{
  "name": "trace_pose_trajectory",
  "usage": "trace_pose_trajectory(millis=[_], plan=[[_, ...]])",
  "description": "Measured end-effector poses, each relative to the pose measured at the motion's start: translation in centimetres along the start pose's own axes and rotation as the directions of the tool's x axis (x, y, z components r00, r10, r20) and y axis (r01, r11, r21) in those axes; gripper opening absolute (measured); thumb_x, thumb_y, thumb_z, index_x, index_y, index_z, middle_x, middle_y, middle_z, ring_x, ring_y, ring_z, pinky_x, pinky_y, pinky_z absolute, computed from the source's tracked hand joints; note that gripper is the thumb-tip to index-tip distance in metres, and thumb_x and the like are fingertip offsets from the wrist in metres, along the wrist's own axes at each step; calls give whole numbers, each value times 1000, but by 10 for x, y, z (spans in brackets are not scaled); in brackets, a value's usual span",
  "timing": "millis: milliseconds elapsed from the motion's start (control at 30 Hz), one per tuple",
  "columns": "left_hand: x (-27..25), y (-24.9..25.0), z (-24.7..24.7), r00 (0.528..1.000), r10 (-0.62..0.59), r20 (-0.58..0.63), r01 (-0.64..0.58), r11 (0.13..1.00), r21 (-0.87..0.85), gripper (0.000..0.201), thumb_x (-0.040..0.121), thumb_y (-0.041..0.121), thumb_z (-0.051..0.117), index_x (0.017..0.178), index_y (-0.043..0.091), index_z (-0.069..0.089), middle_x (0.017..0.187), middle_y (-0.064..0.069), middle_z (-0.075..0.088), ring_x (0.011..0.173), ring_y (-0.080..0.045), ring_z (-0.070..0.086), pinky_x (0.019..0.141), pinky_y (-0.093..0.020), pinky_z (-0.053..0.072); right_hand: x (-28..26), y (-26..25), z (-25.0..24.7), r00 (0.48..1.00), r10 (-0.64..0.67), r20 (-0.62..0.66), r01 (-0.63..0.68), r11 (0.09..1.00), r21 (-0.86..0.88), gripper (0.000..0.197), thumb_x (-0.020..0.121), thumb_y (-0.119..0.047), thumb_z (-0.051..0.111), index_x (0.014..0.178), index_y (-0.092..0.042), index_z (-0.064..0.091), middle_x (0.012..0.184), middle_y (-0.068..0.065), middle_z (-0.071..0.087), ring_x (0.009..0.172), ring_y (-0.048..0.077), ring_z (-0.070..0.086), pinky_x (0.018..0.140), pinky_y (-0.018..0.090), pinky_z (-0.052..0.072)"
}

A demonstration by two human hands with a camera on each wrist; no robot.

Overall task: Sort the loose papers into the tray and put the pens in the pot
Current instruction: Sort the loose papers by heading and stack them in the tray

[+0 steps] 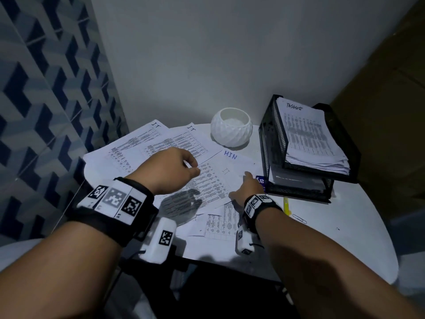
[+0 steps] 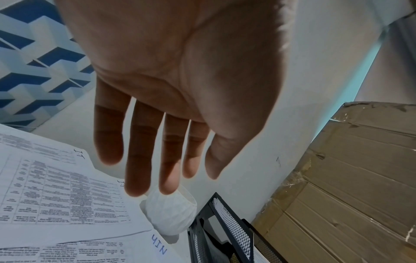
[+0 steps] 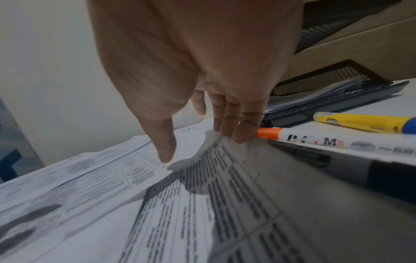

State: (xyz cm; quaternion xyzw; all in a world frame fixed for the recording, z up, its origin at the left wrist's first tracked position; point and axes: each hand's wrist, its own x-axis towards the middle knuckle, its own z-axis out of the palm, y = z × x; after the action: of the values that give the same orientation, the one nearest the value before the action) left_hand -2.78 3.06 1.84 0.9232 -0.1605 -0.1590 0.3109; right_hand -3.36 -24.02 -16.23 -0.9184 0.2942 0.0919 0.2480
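Observation:
Several printed sheets lie spread on the white table, two marked "IT" point(image 1: 138, 143) at the back and one marked "MIN" point(image 1: 220, 176) on top. My left hand point(image 1: 193, 166) point(image 2: 157, 169) hovers above them, fingers straight and holding nothing. My right hand point(image 1: 247, 178) point(image 3: 202, 147) rests its straight fingertips point(image 3: 241, 138) on the right edge of the MIN sheet. Beside those fingertips lie an orange-capped white marker point(image 3: 315, 139), a yellow pen point(image 3: 360, 122) point(image 1: 286, 206) and a dark pen point(image 3: 382, 178). The white faceted pot point(image 1: 231, 130) stands empty at the back. A black mesh two-tier tray point(image 1: 271, 143) holds a paper stack.
A cardboard box point(image 1: 379, 134) stands against the tray's right side. A patterned blue wall point(image 1: 46, 100) closes the left, a plain wall the back. A paper clip point(image 1: 300, 218) lies near the yellow pen. A blue label point(image 1: 261, 180) shows by the tray's front corner.

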Motion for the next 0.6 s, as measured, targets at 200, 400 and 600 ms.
trace_pose_trajectory(millis=[200, 400, 600], plan=[[10, -3, 1, 1000, -7, 11, 7, 999, 54, 14, 90, 48, 68, 97, 37, 70, 97, 13, 71, 90, -12, 66, 89, -34, 53, -4, -7, 5, 992, 90, -86, -84, 994, 77, 39, 87, -12, 63, 126, -12, 62, 114, 14, 70, 96, 33, 66, 87, 36, 57], [9, 1, -4, 1000, -16, -21, 17, 999, 43, 15, 91, 44, 69, 102, 33, 71, 97, 13, 71, 91, -14, 66, 85, -30, 51, -31, -20, -36, 934, 68, -352, 124, 861, 493, 6, 96, -12, 54, 96, -9, 59, 92, 11, 68, 81, 31, 64, 70, 30, 48], [3, 9, -4, 995, -10, -102, 12, 1000, 19, 43, 90, 40, 71, 132, 35, 61, 117, 11, 70, 108, -17, 63, 97, -32, 48, -76, -24, -116, 791, -136, -597, 507, 692, 514, 27, 101, -6, 53, 84, -28, 53, 87, -7, 58, 84, 14, 57, 76, 26, 46]])
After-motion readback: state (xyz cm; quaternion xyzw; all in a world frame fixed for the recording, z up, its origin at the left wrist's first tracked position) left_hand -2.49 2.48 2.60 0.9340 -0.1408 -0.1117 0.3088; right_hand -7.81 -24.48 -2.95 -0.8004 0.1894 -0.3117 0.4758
